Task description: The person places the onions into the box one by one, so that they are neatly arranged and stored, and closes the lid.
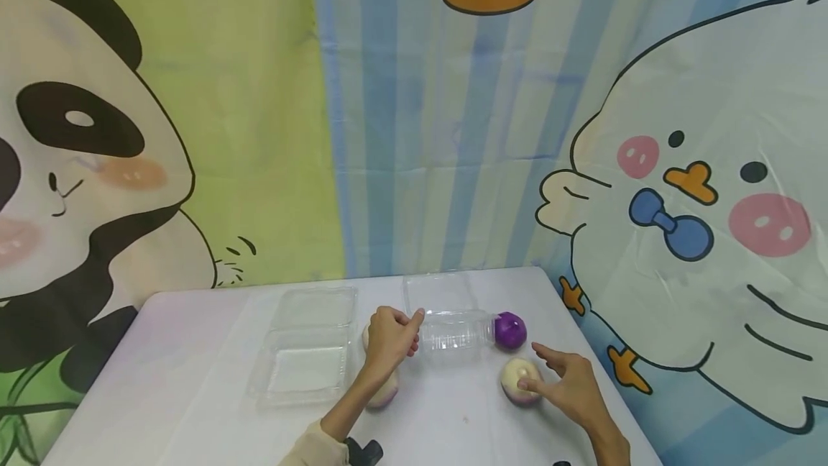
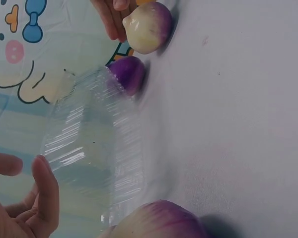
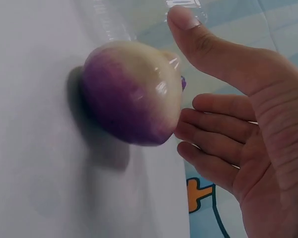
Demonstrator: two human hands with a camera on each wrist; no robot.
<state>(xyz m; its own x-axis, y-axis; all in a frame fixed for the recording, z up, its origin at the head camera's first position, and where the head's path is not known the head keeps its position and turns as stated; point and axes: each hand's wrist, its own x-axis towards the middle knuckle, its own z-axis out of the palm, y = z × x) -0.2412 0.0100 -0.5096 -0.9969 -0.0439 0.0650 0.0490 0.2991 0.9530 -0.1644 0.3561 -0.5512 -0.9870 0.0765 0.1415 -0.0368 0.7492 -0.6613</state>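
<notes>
My left hand [image 1: 391,340] is at the left end of an open, clear plastic box [image 1: 456,336]. Its thumb and fingertips stand apart beside the box in the left wrist view. On the right, my right hand [image 1: 569,383] reaches around a cream-and-purple onion [image 3: 131,94], thumb above and fingers spread along its far side; whether they touch it is hard to tell. A deep purple round bulb [image 1: 510,331] sits against the box's right end. Under my left forearm lies another cream-and-purple onion [image 1: 384,393], partly hidden, with a further pale one mostly covered by that hand.
Another clear plastic box [image 1: 307,372] lies with its lid [image 1: 315,308] folded back on the left of the white table [image 1: 187,365]. Printed cloth [image 1: 414,128] hangs behind the table and along its right side. A dark object [image 1: 365,451] shows at the left sleeve.
</notes>
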